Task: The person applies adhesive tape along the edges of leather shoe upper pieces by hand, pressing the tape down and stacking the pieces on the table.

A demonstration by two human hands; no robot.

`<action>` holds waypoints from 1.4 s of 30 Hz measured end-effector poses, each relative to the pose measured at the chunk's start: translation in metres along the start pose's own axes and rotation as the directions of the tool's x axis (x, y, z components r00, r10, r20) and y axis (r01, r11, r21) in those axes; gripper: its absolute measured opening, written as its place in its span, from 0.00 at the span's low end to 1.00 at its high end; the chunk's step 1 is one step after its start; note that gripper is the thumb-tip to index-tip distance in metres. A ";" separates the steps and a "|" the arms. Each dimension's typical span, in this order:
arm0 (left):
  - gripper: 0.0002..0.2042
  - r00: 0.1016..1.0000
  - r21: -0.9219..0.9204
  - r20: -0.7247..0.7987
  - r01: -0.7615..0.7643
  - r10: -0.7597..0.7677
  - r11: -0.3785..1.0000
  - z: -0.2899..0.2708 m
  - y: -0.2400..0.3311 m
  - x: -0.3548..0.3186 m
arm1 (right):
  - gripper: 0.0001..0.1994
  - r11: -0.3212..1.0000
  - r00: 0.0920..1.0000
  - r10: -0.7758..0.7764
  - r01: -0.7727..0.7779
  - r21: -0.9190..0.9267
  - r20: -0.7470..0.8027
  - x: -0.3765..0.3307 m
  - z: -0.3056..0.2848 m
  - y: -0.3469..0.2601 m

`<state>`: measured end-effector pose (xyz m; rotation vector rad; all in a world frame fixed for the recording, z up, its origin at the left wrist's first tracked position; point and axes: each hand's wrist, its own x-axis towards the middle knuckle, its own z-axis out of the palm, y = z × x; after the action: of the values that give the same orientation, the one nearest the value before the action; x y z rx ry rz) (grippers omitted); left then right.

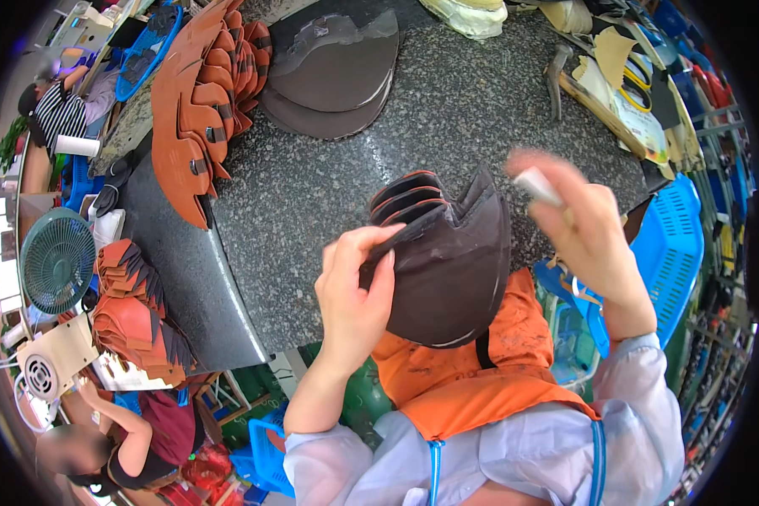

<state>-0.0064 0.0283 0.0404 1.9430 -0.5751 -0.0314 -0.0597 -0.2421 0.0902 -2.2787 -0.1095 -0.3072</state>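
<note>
My left hand (356, 291) pinches the left edge of several dark brown leather pieces (451, 278). They are half-round with a notched top, and reddish-brown edges show where the layers fan apart. The stack is tilted over my lap at the near edge of the stone worktop. My right hand (578, 215), blurred by motion, is raised to the right of the stack, apart from it. Its fingers are closed round a small white block-like piece (538, 185), whose kind I cannot make out.
Reddish-brown leather pieces (181, 126) overlap along the left of the granite worktop (304, 202), beside dark half-round pieces (333, 80). A hammer (557, 80) and yellow-handled scissors (637, 88) lie far right. A blue basket (670, 244) stands right; co-workers sit left.
</note>
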 end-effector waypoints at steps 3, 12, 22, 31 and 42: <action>0.18 0.995 0.317 0.065 -0.088 0.071 0.944 0.006 -0.002 0.002 | 0.06 0.954 0.889 -0.300 0.276 0.117 0.347 0.012 0.005 -0.010; 0.25 0.935 -0.381 0.301 0.296 -0.185 0.876 0.009 0.009 0.015 | 0.09 0.961 0.799 -0.178 0.266 -0.072 0.574 0.039 0.043 -0.006; 0.22 0.928 -0.487 0.225 0.371 -0.297 0.791 0.007 0.000 0.012 | 0.16 0.904 0.952 -0.287 0.233 0.358 0.105 0.008 0.039 -0.009; 0.17 0.948 -0.395 0.130 0.317 -0.289 0.862 0.004 0.010 0.009 | 0.12 0.912 0.936 -0.314 0.343 -0.224 0.156 0.017 0.025 -0.002; 0.12 0.803 0.204 0.173 -0.596 0.570 0.777 0.017 0.042 -0.004 | 0.15 0.950 0.947 -0.275 0.242 -0.197 -0.167 0.042 0.031 0.024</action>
<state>-0.0304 0.0020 0.0680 1.9247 -1.2897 0.3573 -0.0089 -0.2354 0.0635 -2.3943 -0.2949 -0.6983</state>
